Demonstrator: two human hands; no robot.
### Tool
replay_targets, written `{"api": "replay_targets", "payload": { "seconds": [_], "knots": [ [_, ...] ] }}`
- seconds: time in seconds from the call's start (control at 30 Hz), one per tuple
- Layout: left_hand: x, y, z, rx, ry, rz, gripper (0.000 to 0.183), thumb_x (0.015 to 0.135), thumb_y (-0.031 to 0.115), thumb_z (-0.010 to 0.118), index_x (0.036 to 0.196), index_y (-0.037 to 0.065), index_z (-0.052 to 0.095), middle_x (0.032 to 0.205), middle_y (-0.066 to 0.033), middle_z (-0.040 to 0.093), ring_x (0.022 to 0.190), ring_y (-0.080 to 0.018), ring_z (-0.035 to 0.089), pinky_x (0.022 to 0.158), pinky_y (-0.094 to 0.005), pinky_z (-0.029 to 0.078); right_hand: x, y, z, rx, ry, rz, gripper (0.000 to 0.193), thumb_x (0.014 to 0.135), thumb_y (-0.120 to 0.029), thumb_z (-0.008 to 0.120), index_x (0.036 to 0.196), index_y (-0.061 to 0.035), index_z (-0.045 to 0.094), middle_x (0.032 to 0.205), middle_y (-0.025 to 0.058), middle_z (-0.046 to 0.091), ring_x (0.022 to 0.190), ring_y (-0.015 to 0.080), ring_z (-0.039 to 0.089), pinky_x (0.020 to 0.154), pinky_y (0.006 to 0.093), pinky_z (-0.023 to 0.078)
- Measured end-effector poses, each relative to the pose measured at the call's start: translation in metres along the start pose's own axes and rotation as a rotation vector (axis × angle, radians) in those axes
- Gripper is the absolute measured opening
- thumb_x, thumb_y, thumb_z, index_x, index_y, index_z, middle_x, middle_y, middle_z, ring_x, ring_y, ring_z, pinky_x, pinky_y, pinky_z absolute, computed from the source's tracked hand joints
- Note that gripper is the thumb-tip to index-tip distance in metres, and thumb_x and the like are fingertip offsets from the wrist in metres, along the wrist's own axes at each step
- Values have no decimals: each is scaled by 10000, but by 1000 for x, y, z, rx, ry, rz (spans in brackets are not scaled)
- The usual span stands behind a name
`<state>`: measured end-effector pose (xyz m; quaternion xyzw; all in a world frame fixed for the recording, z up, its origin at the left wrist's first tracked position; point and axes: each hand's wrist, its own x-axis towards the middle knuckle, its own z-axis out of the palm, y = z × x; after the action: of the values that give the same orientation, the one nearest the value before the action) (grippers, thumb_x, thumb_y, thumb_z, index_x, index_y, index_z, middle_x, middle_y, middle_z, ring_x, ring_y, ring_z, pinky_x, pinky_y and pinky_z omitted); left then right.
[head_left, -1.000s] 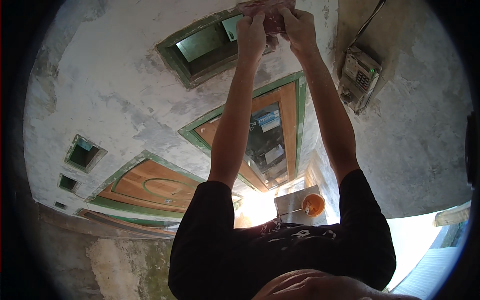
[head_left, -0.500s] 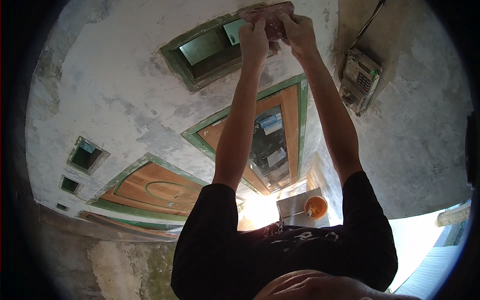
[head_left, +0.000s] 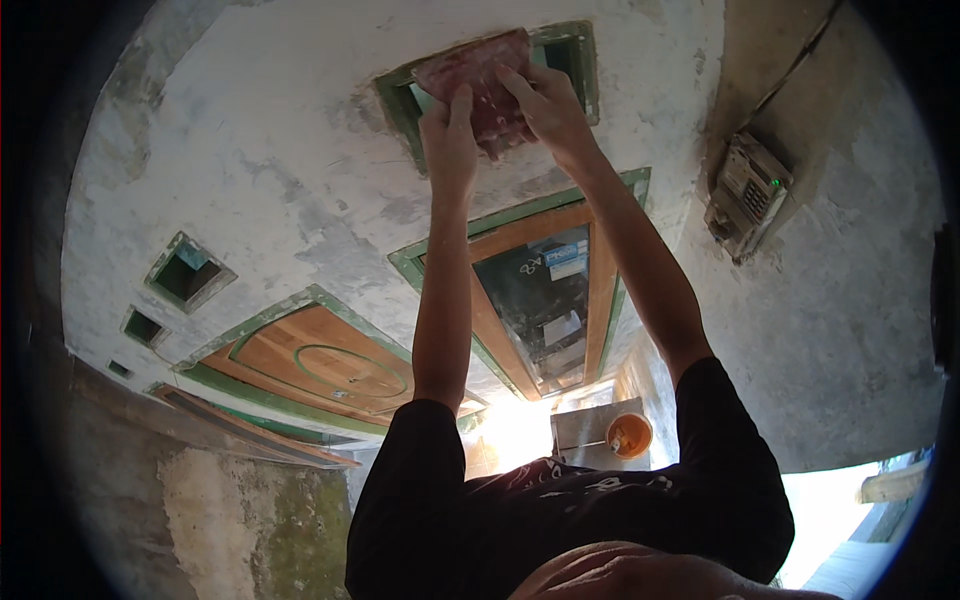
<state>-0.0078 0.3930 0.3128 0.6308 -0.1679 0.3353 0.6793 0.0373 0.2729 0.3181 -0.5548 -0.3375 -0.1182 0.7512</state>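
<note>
Both my arms reach up and away along the pale wall. Between them I hold a reddish sheet (head_left: 490,95), smeared with white and ragged along its near edge. It covers the middle of a green-framed opening (head_left: 400,125) in the wall. My left hand (head_left: 450,145) grips the sheet's near left part, thumb on its face. My right hand (head_left: 552,112) grips its right side, thumb and a finger showing against it. The other fingers are mostly hidden. Whether the sheet touches the frame I cannot tell.
A wooden door (head_left: 535,300) with a dark glass pane and green frame stands below the opening. On the right wall hangs a keypad meter box (head_left: 748,195) with a cable. An orange bucket (head_left: 629,436) rests low behind my arms. Another wooden door (head_left: 330,365) lies left.
Both my hands have moved left with the sheet, from the right end of the opening to its middle. The whole view has shifted slightly.
</note>
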Motion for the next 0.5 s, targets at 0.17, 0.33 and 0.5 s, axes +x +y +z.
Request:
{"api": "replay_targets", "payload": {
  "seconds": [0.17,0.33,0.5],
  "knots": [
    [-13,-2,-7,65,-28,36,227,923,158,532,917,-60,592,648,-95,618,424,-128,540,341,-249,418,-14,9,-2,114,-104,45,310,923,-284,554,813,5,579,555,30,560,399,72,483,331,217,325],
    [-38,-7,-26,159,-40,-28,191,897,141,582,962,-39,584,703,-87,630,472,-115,566,365,-236,435,-35,24,8,150,-168,166,333,925,-301,552,771,-8,579,565,29,571,419,72,507,333,208,328],
    [-89,-29,-56,133,35,-126,184,918,153,553,952,-27,576,732,-73,625,500,-98,569,383,-229,444,-83,67,39,131,-84,252,312,914,-308,581,791,-22,584,597,29,585,442,62,515,354,196,342]
  ]
}}
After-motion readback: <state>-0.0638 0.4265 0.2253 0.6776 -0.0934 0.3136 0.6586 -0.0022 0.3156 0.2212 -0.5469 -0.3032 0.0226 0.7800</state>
